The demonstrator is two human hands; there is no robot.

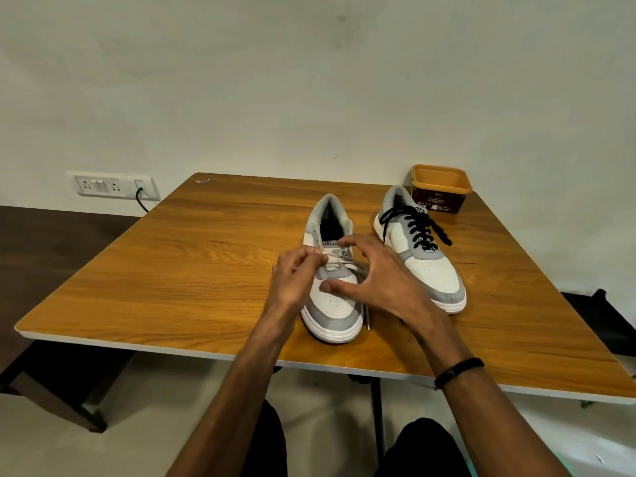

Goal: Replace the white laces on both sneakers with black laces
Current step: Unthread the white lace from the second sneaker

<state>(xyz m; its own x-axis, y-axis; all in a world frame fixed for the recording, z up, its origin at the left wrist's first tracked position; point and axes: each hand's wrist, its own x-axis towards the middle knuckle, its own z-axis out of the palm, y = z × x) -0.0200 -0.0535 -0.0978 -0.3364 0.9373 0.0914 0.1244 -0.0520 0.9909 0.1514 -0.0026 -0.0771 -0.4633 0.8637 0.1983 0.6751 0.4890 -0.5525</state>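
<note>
- Left hand (296,273) pinches white lace (332,259) at near sneaker (332,304), mid-table (172,270)
- Right hand (375,273) fingers spread over its eyelets
- Far sneaker (430,270) carries black laces (418,228)

Wall (309,80): you face plain off-white plaster — switch panel (115,186) low left.
Worktop (172,270): wood-grain, pale edge.
Floor (155,390): light grey beneath you.
</note>
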